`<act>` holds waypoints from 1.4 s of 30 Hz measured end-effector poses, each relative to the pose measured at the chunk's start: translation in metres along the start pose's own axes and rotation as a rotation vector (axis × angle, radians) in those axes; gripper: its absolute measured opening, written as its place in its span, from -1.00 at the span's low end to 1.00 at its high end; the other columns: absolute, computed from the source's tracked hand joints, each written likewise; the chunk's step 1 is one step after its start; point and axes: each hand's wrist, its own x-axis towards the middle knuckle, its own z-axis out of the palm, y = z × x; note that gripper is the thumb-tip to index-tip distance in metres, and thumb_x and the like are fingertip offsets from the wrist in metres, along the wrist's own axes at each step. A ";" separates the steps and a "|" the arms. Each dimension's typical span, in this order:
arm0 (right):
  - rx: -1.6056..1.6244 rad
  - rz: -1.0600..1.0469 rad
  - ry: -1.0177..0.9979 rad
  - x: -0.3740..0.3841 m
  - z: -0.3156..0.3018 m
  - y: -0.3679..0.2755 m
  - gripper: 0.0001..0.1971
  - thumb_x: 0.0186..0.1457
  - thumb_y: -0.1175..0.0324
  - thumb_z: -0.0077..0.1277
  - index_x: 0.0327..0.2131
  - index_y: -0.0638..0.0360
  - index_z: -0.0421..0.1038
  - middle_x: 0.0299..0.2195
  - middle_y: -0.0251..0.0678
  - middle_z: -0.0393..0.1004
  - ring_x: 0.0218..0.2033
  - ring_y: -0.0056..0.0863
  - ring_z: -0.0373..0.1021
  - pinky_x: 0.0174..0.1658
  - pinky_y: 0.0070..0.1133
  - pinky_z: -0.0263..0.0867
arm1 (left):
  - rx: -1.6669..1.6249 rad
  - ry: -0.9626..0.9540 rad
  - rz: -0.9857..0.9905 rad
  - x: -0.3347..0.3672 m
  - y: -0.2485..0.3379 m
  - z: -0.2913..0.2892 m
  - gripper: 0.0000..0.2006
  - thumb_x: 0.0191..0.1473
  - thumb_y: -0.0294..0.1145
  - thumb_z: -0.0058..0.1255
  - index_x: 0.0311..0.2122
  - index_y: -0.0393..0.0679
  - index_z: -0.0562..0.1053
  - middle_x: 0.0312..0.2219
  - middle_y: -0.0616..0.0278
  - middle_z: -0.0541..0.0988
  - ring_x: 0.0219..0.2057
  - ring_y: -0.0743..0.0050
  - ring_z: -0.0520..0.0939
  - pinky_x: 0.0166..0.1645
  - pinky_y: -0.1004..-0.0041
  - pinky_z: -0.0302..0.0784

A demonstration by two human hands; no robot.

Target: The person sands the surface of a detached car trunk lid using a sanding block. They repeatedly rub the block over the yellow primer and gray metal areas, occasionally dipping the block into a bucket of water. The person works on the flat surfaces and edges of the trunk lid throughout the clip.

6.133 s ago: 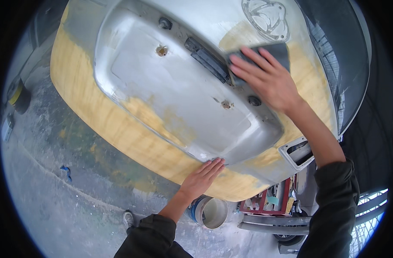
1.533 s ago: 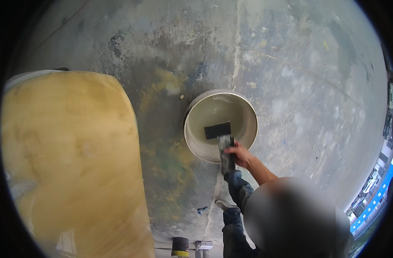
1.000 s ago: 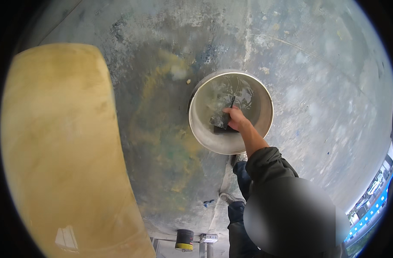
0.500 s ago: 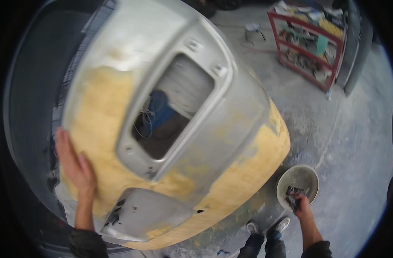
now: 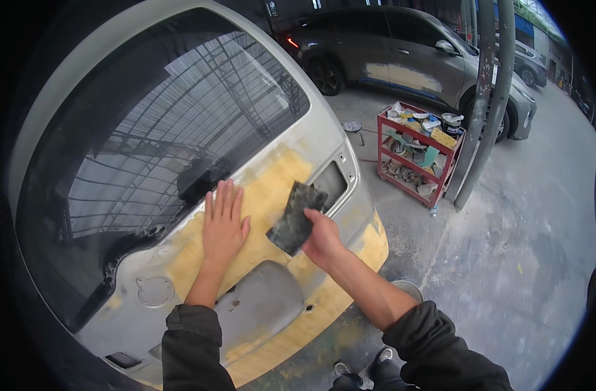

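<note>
The worker's right hand (image 5: 324,240), near centre toward five o'clock, clamps a dark pad (image 5: 298,218) under its thumb, before the tailgate (image 5: 262,205). The left hand (image 5: 224,225), at eight, lies flat, holding nothing. Feathered yellow patches (image 5: 281,169) suggest partial completion; broad areas seemingly remain. Beyond: bucket (image 5: 407,285), four; red trolley (image 5: 414,112), two.

Light, as I receive it: cool, diffuse, moderately bright; soft shadows. Tailgate (image 5: 262,199) — evenly lit, legible. Rear window (image 5: 141,156) — dark glass, glare in a bright, gridded roof reflection (image 5: 187,124). Grey car (image 5: 360,42): dim. Upper right corner: brightest, washed out. My fisheye view: straight edges bowed, black vignette at rim. Distant background: too soft to resolve.
</note>
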 end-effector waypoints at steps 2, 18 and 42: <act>-0.109 0.007 -0.035 0.001 0.035 0.003 -0.66 0.45 0.20 -0.15 0.06 0.26 0.41 -0.04 -0.25 0.59 -0.02 -0.32 0.53 0.12 -0.22 0.44 | 0.004 -0.065 0.054 -0.023 -0.022 -0.010 -0.23 0.20 -0.09 0.09 0.43 -0.22 0.19 0.49 -0.02 0.08 0.53 0.03 0.02 0.57 0.02 -0.12; -0.687 -0.114 0.590 -0.084 -0.290 -0.061 -0.76 0.07 0.38 0.37 -0.26 0.23 0.53 -0.45 -0.42 0.53 -0.48 -0.61 0.40 -0.44 -0.55 0.29 | -0.242 -0.104 0.089 0.145 0.060 0.075 -0.06 0.06 -0.27 0.15 0.46 -0.40 -0.01 0.51 -0.16 -0.06 0.55 -0.07 -0.10 0.62 0.14 -0.31; -1.379 -1.277 -0.262 0.084 -0.063 -0.096 -0.38 0.04 0.62 0.08 0.25 0.29 0.33 0.26 0.01 0.38 0.25 0.04 0.32 0.30 -0.26 0.27 | 0.127 -0.365 0.126 -0.050 -0.112 -0.074 -0.23 0.16 -0.02 0.15 0.39 -0.20 0.25 0.47 0.07 0.17 0.51 0.12 0.07 0.57 0.10 -0.11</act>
